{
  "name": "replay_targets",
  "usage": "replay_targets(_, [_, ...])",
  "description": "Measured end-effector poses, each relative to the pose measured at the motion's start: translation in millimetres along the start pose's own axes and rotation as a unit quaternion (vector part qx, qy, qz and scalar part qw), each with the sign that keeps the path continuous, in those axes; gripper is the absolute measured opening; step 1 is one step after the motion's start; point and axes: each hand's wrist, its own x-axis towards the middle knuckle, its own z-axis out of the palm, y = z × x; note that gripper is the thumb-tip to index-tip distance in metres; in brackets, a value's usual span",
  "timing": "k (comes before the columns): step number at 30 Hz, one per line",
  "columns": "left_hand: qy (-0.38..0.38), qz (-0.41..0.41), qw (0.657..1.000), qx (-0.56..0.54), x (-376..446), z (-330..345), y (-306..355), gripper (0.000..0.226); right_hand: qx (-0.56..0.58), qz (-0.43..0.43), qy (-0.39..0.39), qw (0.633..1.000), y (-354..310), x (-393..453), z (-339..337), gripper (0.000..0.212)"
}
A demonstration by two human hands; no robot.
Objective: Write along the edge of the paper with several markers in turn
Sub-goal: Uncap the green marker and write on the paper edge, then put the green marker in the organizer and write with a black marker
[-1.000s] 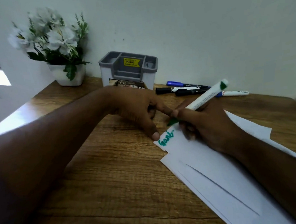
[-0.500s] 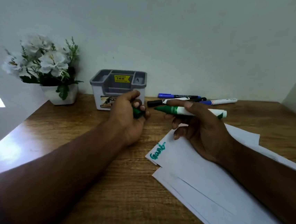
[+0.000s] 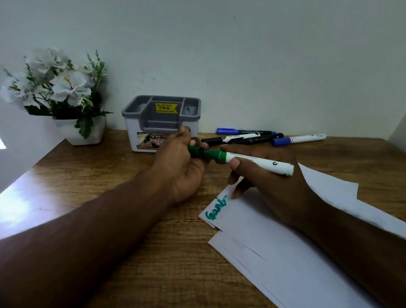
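My right hand [image 3: 271, 182] holds a white marker with a green front end [image 3: 252, 161], lying level above the table, tip pointing left. My left hand [image 3: 183, 165] grips the green cap [image 3: 195, 151], and the marker's tip meets the cap. Below the hands lies white paper [image 3: 274, 236] with a green word [image 3: 216, 208] written along its near-left edge. Several other markers [image 3: 252, 138], blue and black, lie by the wall behind my hands.
A grey and white desk organiser [image 3: 162, 119] stands against the wall, just behind my left hand. A white pot of white flowers [image 3: 67, 97] sits at the back left. The wooden table [image 3: 121, 248] ends in a wall at the right.
My right hand lifted the green marker off the paper and turned it level. My left hand left the paper, took the cap, and the tip now meets the cap.
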Motion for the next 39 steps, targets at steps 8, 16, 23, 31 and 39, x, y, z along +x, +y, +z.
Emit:
replay_targets(8, [-0.141, -0.025, 0.978, 0.153, -8, -2, -6, 0.036, -0.013, 0.006, 0.032, 0.999, -3, 3, 3, 0.015])
replay_targets(16, [-0.192, -0.066, 0.959, 0.199, -12, -4, -10, 0.045, 0.190, 0.084, 0.069, 0.976, 5, 14, 19, 0.027])
replay_targets(23, [-0.234, -0.044, 0.925, 0.297, -12, -7, 2, 0.034, 0.362, 0.131, 0.059, 0.921, 10, 26, 11, 0.034])
replay_targets(31, [-0.148, 0.251, 0.806, 0.516, -29, -10, 10, 0.021, 0.304, 0.151, 0.064, 0.938, 11, 28, 10, 0.039])
replay_targets(39, [0.004, 0.532, 0.743, 0.405, -19, 4, 56, 0.023, 0.287, 0.145, 0.016, 0.947, 13, 26, 11, 0.023])
